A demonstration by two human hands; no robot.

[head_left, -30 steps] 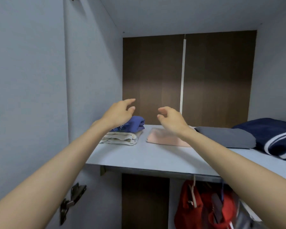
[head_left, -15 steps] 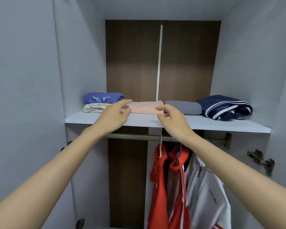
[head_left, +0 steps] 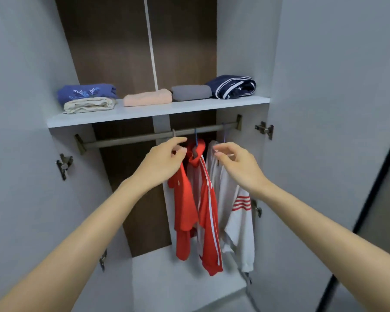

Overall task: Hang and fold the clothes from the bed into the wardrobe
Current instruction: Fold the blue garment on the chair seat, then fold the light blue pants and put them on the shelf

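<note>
Both hands are reaching up side by side, just under the rail (head_left: 126, 140), whose long axis is running left to right. The left hand (head_left: 164, 163) is hanging in front of the top of the red shirt (head_left: 184, 212). The right hand (head_left: 239, 165) is nearer to the white jacket (head_left: 236, 224). Each grip is narrow, thumb close to forefinger, and is holding nothing that I can see. The backs of the hands are facing the camera, fingers half curled. The folded clothes (head_left: 148, 97) are lying on the shelf (head_left: 158, 110) above.

Left half of the rail (head_left: 126, 139) is sitting bare; hanging jackets (head_left: 205, 199) are crowding the right half, shelf (head_left: 122, 114) capping it overhead.
</note>
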